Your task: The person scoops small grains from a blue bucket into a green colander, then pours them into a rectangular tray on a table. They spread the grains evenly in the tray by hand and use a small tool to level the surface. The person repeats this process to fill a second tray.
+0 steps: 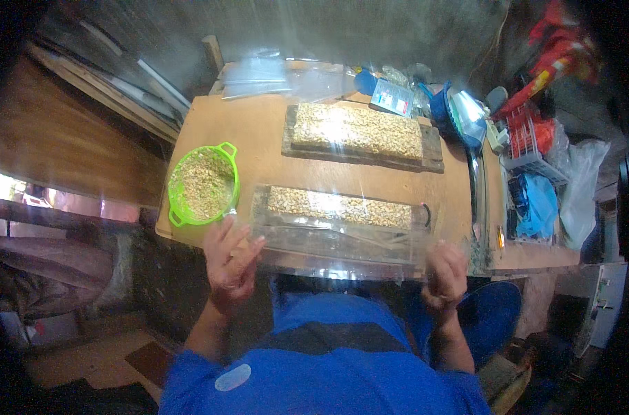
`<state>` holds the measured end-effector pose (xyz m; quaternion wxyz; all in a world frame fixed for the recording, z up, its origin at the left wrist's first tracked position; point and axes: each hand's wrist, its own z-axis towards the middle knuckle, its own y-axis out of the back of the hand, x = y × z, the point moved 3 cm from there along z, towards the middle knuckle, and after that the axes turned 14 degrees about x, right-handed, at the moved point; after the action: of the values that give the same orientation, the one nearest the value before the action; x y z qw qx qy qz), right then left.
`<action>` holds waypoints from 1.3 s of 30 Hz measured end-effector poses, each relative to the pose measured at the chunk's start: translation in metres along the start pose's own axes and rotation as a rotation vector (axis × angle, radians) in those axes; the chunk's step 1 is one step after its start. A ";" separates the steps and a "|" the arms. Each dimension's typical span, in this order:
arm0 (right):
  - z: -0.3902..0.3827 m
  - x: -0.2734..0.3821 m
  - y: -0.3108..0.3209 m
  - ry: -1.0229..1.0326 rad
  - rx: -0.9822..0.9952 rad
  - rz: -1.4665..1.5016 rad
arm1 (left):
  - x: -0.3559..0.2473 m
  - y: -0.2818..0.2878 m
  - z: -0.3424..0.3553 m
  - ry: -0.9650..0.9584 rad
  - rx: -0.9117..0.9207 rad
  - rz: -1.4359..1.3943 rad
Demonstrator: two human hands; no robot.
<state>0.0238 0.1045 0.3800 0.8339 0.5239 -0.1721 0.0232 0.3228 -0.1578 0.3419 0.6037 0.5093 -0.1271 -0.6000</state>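
My left hand (233,266) is at the table's front edge, just below the green colander (235,183), its fingers apart. A light, chopped, nut-like mix (202,183) fills the colander. My right hand (444,275) is at the same edge further right, fingers curled in; whatever they hold is too blurred to tell. Between my hands, a clear plastic sheet (328,245) lies along the near wooden board (260,207). On that board rests a narrow slab of pressed nut pieces (338,207). A black curved loop (427,214) shows at its right end.
Behind, a wider nut slab (356,131) sits on another wooden board (432,160). Clear plastic sheets (259,77) lie at the table's back left. A flat labelled pack (392,97) and blue containers (440,107) crowd the back right, beside a white basket (532,159) and blue plastic bag (537,205).
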 end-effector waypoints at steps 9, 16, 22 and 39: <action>-0.087 -0.026 -0.106 -0.168 0.305 -0.039 | 0.043 -0.105 -0.091 0.199 0.291 0.059; -0.100 -0.011 -0.119 -0.262 0.468 -0.049 | 0.052 -0.118 -0.115 0.292 0.579 0.089; -0.089 -0.009 -0.119 -0.297 0.489 -0.071 | 0.047 -0.117 -0.111 0.381 0.620 0.085; -0.100 -0.014 -0.128 -0.413 0.512 -0.106 | 0.050 -0.119 -0.088 0.361 0.642 0.098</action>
<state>0.0653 0.1370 0.2259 0.6226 0.7184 -0.2987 -0.0844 0.3313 -0.1316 0.1877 0.4540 0.7637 -0.2243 -0.4005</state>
